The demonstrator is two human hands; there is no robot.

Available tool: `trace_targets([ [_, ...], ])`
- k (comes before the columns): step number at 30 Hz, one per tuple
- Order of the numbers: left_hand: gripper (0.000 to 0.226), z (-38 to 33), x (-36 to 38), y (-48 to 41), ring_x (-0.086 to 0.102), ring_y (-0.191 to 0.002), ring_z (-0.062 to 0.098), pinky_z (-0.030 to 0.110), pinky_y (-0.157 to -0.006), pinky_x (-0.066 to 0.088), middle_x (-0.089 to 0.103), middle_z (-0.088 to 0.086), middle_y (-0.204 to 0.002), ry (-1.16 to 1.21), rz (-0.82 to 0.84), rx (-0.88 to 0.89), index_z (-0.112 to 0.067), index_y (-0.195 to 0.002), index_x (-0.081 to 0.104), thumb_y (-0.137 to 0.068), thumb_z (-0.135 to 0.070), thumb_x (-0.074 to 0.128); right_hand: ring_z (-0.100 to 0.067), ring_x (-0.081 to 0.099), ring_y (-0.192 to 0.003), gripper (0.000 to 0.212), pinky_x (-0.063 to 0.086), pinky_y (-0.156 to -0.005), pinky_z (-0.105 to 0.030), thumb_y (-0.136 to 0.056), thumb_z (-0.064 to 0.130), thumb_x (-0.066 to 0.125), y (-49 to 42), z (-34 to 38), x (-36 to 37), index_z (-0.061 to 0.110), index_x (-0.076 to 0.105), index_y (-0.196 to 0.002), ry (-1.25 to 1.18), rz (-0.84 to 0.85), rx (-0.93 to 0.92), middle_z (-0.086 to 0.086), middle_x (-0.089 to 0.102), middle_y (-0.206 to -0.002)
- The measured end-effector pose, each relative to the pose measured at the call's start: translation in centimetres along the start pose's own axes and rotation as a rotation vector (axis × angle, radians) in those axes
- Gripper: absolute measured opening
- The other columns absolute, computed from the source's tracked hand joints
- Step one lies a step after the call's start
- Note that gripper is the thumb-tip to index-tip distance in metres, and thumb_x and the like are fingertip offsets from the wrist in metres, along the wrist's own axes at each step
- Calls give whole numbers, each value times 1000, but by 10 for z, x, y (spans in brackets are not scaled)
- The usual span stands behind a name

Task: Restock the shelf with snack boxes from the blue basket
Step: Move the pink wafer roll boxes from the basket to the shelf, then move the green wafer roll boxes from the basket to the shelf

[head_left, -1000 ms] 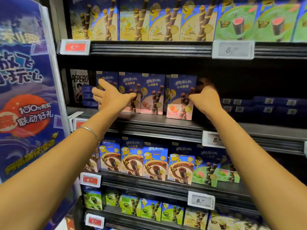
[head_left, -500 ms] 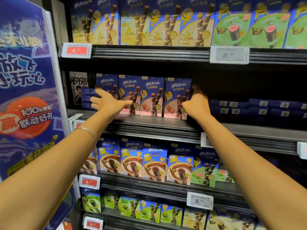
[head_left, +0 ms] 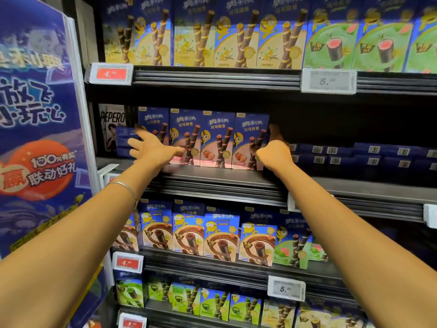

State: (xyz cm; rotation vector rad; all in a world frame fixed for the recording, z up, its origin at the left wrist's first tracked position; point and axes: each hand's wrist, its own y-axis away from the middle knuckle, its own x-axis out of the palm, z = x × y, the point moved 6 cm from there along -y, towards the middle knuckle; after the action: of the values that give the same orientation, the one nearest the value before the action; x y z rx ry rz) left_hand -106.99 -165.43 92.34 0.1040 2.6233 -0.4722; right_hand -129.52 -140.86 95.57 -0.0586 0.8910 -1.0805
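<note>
- Blue cardboard up front: four snack boxes (head_left: 217, 138) stand upright in a touching row on the middle shelf (head_left: 224, 179), with strawberries printed on their faces.
- Our left hand (head_left: 155, 150) lies flat against the leftmost box (head_left: 153, 119). Its fingers (head_left: 134, 143) are straight and spread out to the left, and the thumb reaches across the lower front of the neighbouring box. It grips nothing.
- Our right hand (head_left: 275, 156) has the rightmost box (head_left: 250, 136) by its outer edge. The thumb curls onto the front face and the other fingers wrap round behind, partly in shadow.
- So the row sits between both hands, set back a little from the shelf's front lip.
- A thin silver bracelet (head_left: 126, 189) rings the left wrist.
- Right of the row, flat dark-blue packs (head_left: 354, 155) lie stacked further back on the same shelf.
- Above we see yellow-fronted boxes (head_left: 224, 36), and below, chocolate-fronted ones (head_left: 212, 233).
- A red price tag (head_left: 111, 73) hangs at upper left, and a big blue banner (head_left: 35, 114) fills the left edge.
</note>
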Motion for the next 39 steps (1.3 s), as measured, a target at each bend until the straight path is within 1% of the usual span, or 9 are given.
trace_targets([
  [12,128,1,2,-1,22,-147,51,62,-117,32,11,26,-163,-43,-43,27,-7,-160,9,-72,-47,93,-35,60,-113,63,55,-94,-45,-94,6,62,-1,1,5,20,30,-146,16,25,36,-20,52,-134],
  [15,132,1,0,0,20,-148,51,62,-118,31,10,26,-164,-24,-47,27,-7,-161,5,-72,-46,94,-33,59,-110,61,56,-88,-41,-92,4,62,-1,-1,6,17,32,-144,-28,26,38,-19,52,-133],
  [19,126,1,-4,4,13,-154,49,62,-122,24,1,27,-169,65,-60,16,-5,-164,-3,-82,-44,85,-23,52,-94,55,49,-77,-34,-91,4,64,-1,-6,3,11,38,-139,-132,18,45,-11,52,-113],
  [22,113,-3,-12,13,19,-151,50,63,-120,28,7,27,-168,156,-127,57,-4,-162,5,-88,-50,78,-14,51,-79,42,43,-65,-22,-90,8,66,0,-11,-3,8,47,-127,-194,2,40,0,47,-92],
  [25,100,-13,-19,32,29,-147,46,63,-117,35,18,23,-164,242,-159,154,-7,-159,21,-89,-56,74,-18,54,-92,41,38,-60,-19,-90,19,72,7,-11,-13,10,49,-123,-300,-20,26,-5,54,-108],
  [29,86,-29,-21,82,27,-155,26,42,-127,26,20,11,-168,418,-111,357,-18,-165,21,-99,-43,69,-16,52,-114,72,47,-84,-24,-89,39,74,34,-10,-34,11,39,-146,-448,-67,-8,-6,52,-138],
  [32,73,-39,-18,127,34,-152,19,41,-127,30,31,10,-164,574,-76,408,-13,-164,24,-105,-30,63,-2,58,-105,65,48,-67,-8,-92,37,71,69,-6,-47,19,42,-147,-565,-48,-96,0,55,-139],
  [36,65,-35,-12,190,50,-139,17,39,-121,41,48,10,-150,712,-55,413,-12,-158,34,-102,-34,57,-5,68,-109,46,58,-84,-21,-95,27,69,123,-21,-57,20,51,-136,-783,-8,-166,1,67,-124],
  [39,58,-4,2,243,54,-139,22,54,-119,41,56,4,-147,751,-24,375,-23,-150,41,-98,-45,53,-17,72,-107,36,61,-86,-33,-97,24,64,169,-57,-52,18,53,-131,-926,66,-160,-5,73,-117],
])
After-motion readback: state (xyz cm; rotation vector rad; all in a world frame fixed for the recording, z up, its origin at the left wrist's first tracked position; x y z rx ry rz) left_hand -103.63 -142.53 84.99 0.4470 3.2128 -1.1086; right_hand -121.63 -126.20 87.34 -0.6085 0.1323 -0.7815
